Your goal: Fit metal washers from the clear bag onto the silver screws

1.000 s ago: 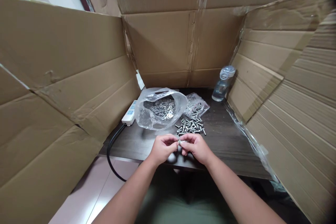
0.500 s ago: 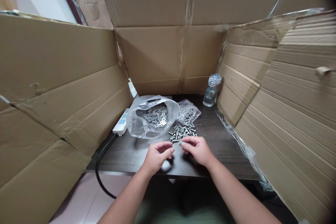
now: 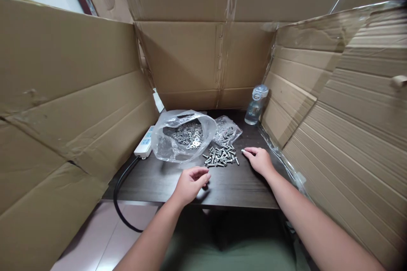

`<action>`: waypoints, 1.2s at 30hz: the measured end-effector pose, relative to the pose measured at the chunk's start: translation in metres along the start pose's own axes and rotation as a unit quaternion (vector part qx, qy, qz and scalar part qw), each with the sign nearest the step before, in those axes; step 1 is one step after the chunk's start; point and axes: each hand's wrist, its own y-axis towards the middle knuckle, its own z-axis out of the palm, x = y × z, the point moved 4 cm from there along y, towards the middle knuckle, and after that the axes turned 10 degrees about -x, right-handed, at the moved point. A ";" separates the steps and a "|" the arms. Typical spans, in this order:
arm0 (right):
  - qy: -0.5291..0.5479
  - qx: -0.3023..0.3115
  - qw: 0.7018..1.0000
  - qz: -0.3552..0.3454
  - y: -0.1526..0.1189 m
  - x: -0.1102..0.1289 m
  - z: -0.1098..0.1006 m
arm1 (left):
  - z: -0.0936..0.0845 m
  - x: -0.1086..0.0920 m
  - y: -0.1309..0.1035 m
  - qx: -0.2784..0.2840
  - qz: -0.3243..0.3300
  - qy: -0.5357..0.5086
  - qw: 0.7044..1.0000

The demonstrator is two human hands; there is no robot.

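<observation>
My right hand (image 3: pixel 260 161) is out to the right of a pile of silver bolts (image 3: pixel 221 155). Its thumb and index finger pinch a small bright metal bolt (image 3: pixel 243 150), of which only the end shows. My left hand (image 3: pixel 191 184) hovers over the table's front part, just below the pile, with fingers curled and thumb close to the index finger. What it holds, if anything, is hidden. Behind it, an opened clear plastic bag (image 3: pixel 162 146) contains many flat metal washers (image 3: pixel 190 135). A smaller clear bag (image 3: pixel 233 129) with more bolts lies behind the pile.
A water bottle (image 3: pixel 255 106) stands at the back right of the dark table (image 3: pixel 152 182). On the left lies a white power strip (image 3: pixel 144 146), its black cable (image 3: pixel 117 194) running over the front edge. Cardboard walls (image 3: pixel 181 57) enclose the table on three sides.
My right hand has moved away from my left, rightward and farther back past the bolt pile, with the bolt in its fingertips. My left hand has stayed nearly in place. The view has shifted slightly.
</observation>
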 end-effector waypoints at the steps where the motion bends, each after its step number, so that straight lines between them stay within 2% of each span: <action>1: -0.007 0.002 1.000 -0.010 -0.001 0.002 0.000 | 0.000 0.000 0.000 0.001 0.000 0.001 1.000; 5: -0.021 0.006 0.999 -0.045 -0.001 0.007 -0.003 | 0.000 -0.002 -0.001 0.004 0.007 0.005 1.000; 9: -0.012 0.000 0.999 -0.049 0.000 0.005 -0.006 | 0.001 -0.001 -0.002 0.005 0.010 0.004 1.000; 12: 0.012 -0.036 0.997 -0.070 -0.007 0.017 -0.011 | 0.000 0.000 -0.002 -0.019 0.023 0.011 0.999; 15: 0.069 -0.058 0.985 -0.148 -0.026 0.058 -0.009 | -0.008 0.000 -0.001 -0.111 0.054 0.038 0.992; 17: 0.113 -0.021 0.973 -0.199 -0.042 0.096 0.003 | -0.016 -0.003 -0.002 -0.182 0.084 0.070 0.977; 20: 0.131 0.065 0.952 -0.270 -0.063 0.148 0.033 | -0.034 -0.009 -0.004 -0.256 0.145 0.133 0.946; 23: 0.093 0.111 0.943 -0.299 -0.072 0.179 0.063 | -0.059 -0.012 -0.006 -0.317 0.170 0.164 0.919; 26: 0.061 0.128 0.945 -0.293 -0.073 0.190 0.084 | -0.082 -0.008 -0.009 -0.361 0.145 0.153 0.909; 28: 0.041 0.131 0.949 -0.283 -0.072 0.192 0.093 | -0.090 -0.005 -0.009 -0.368 0.124 0.141 0.911; 36: -0.035 0.140 0.954 -0.262 -0.074 0.192 0.103 | -0.086 -0.003 -0.008 -0.350 0.114 0.128 0.921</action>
